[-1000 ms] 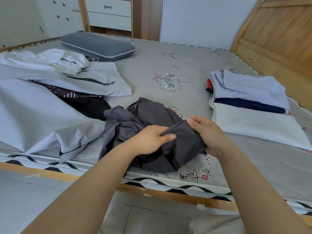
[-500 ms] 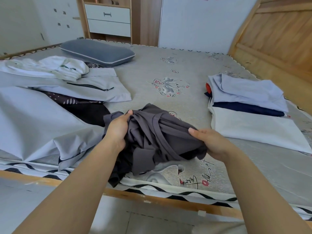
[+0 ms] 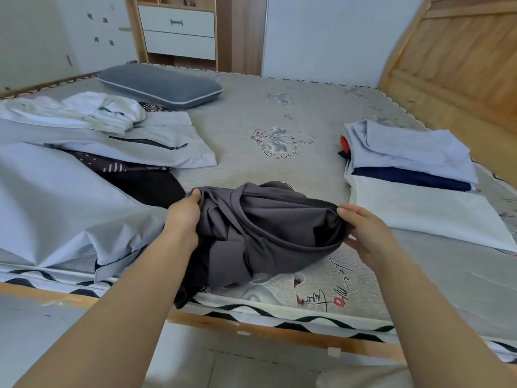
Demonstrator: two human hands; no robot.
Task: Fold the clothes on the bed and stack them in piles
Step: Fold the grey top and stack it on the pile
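A crumpled dark grey garment (image 3: 260, 233) is gripped at the bed's (image 3: 279, 169) near edge by the left hand (image 3: 183, 217) and right hand (image 3: 363, 233); a folded pile (image 3: 414, 175) is stacked to its right.

A crumpled dark grey garment (image 3: 268, 233) is found at the near edge of the patterned grey mattress (image 3: 279, 113), at 6 o'clock, with part of it hung over that edge. It is gripped at its left end by the left hand (image 3: 183, 217) and held at its right end by the right hand (image 3: 363, 231). A heap of unfolded pale and dark clothes (image 3: 84, 163) is spread at 9 o'clock. A folded stack of white, navy and pale blue clothes (image 3: 414, 191) is set at 3 o'clock. A blue-grey rectangular pillow (image 3: 159, 85) is placed at 11 o'clock, behind the heap. A wooden headboard (image 3: 461, 65) is stood at 2 o'clock, behind the stack.
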